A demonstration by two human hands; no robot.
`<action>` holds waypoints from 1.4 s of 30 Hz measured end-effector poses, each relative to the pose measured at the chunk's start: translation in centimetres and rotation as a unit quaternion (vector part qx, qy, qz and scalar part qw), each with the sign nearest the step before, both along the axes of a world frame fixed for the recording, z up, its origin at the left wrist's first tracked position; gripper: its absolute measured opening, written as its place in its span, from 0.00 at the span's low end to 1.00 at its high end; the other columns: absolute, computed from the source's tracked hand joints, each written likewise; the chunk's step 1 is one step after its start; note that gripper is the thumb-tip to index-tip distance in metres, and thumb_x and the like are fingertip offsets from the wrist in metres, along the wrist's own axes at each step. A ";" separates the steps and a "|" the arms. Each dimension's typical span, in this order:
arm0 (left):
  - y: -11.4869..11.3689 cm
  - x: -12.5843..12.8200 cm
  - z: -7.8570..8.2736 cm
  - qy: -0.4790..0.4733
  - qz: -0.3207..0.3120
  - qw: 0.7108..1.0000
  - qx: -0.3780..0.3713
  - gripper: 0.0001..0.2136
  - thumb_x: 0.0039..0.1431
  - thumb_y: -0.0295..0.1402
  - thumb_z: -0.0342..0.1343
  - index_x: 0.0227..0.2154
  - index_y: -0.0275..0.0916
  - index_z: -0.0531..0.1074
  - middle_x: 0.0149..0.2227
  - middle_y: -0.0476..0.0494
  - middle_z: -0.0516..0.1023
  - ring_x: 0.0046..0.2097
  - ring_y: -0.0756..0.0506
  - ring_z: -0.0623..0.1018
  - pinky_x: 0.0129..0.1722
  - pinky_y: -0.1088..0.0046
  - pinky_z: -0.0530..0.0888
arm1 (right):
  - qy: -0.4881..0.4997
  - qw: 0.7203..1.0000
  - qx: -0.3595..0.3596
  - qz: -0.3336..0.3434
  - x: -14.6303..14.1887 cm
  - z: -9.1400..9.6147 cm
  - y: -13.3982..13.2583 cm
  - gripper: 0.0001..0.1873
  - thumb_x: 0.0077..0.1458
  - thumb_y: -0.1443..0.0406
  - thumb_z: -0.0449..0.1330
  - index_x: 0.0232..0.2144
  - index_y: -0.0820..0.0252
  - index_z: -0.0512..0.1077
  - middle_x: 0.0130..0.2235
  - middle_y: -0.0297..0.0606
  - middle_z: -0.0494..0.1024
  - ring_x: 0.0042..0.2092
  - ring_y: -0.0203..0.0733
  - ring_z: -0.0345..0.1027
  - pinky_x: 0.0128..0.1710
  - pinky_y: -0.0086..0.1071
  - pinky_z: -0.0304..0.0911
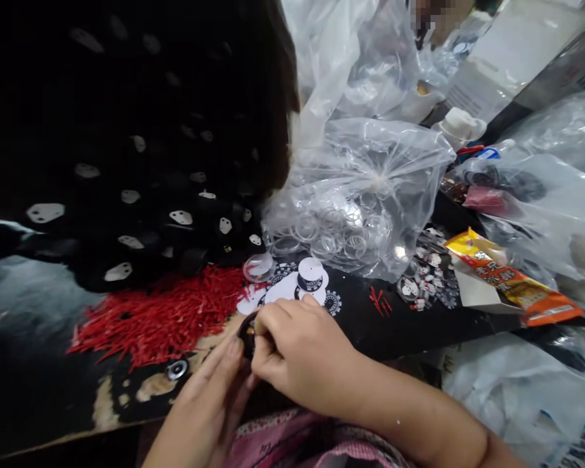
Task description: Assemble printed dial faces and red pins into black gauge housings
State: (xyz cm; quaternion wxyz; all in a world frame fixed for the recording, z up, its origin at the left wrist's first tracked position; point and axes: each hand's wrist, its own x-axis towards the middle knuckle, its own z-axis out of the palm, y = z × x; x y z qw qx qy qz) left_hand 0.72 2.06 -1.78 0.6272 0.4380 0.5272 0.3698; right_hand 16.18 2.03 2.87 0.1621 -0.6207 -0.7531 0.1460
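Note:
Low in the middle of the view, my left hand (219,380) is closed round a small dark round part (246,333), perhaps a watch case. My right hand (292,348) presses over its right side with curled fingers, and what its fingertips pinch is hidden. Just beyond the hands lie printed paper dials (311,276), white discs and dark toothed ones overlapping. A clear plastic ring (259,267) sits at their left. To the left spreads a heap of thin red strips (160,315). Near my left wrist is a small black-and-silver round part (177,370).
A large dark mass with white tags (180,218) fills the upper left. Behind the dials stands a clear bag of plastic rings (355,221). On the right are small loose parts (431,270), an orange-yellow snack packet (517,279) and more plastic bags (531,390). The black table (365,331) has worn patches.

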 end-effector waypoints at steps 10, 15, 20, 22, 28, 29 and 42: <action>1.4 1.1 0.9 -0.240 0.046 0.954 -0.175 0.14 0.60 0.43 0.59 0.42 0.39 0.79 0.48 0.39 0.82 0.50 0.40 0.80 0.51 0.61 0.78 | -0.005 0.992 0.017 -0.126 7.8 -0.8 3.1 0.16 0.60 0.68 0.56 0.50 0.59 0.73 0.52 0.48 0.75 0.49 0.52 0.71 0.49 0.46 0.64; 1.4 0.9 0.9 -0.274 0.067 0.941 -0.187 0.11 0.58 0.38 0.62 0.39 0.36 0.78 0.42 0.37 0.83 0.42 0.44 0.82 0.43 0.68 0.80 | -0.125 0.987 0.032 -0.099 11.1 -2.4 4.6 0.19 0.60 0.69 0.55 0.52 0.62 0.74 0.58 0.51 0.71 0.55 0.62 0.67 0.55 0.57 0.61; 0.8 1.3 1.1 -0.262 0.072 0.951 -0.151 0.07 0.59 0.34 0.62 0.39 0.38 0.77 0.41 0.40 0.83 0.43 0.44 0.81 0.42 0.70 0.79 | 0.075 0.987 0.086 -0.114 8.6 -1.1 2.5 0.16 0.63 0.63 0.55 0.49 0.58 0.76 0.45 0.44 0.79 0.46 0.49 0.74 0.49 0.44 0.69; 0.7 1.6 1.1 -0.267 0.057 0.952 -0.138 0.10 0.61 0.36 0.61 0.44 0.40 0.77 0.48 0.40 0.81 0.50 0.42 0.79 0.49 0.66 0.77 | 0.185 0.977 0.045 -0.097 6.1 -0.5 1.3 0.15 0.63 0.61 0.56 0.51 0.53 0.75 0.42 0.38 0.80 0.41 0.43 0.75 0.43 0.36 0.71; 0.5 1.1 0.3 -0.205 0.014 0.976 -0.068 0.17 0.61 0.42 0.59 0.51 0.48 0.75 0.57 0.45 0.75 0.57 0.41 0.75 0.55 0.63 0.73 | 0.230 0.973 -0.004 -0.014 0.7 -0.7 0.0 0.19 0.64 0.67 0.54 0.55 0.55 0.73 0.51 0.45 0.71 0.42 0.39 0.71 0.45 0.36 0.69; 0.5 0.9 0.2 -0.164 0.011 0.985 -0.050 0.17 0.60 0.41 0.60 0.52 0.49 0.75 0.58 0.46 0.75 0.58 0.41 0.75 0.57 0.63 0.72 | 0.232 0.972 -0.019 -0.012 0.7 -0.7 0.1 0.18 0.64 0.66 0.54 0.55 0.54 0.73 0.53 0.44 0.69 0.43 0.39 0.71 0.47 0.36 0.68; -0.6 1.2 1.3 0.029 -0.030 0.994 0.102 0.15 0.61 0.37 0.58 0.50 0.47 0.76 0.54 0.46 0.79 0.54 0.40 0.78 0.54 0.67 0.74 | 0.181 0.976 0.108 -0.050 -1.7 -1.3 1.8 0.21 0.69 0.63 0.41 0.23 0.57 0.59 0.23 0.32 0.65 0.27 0.36 0.57 0.33 0.32 0.52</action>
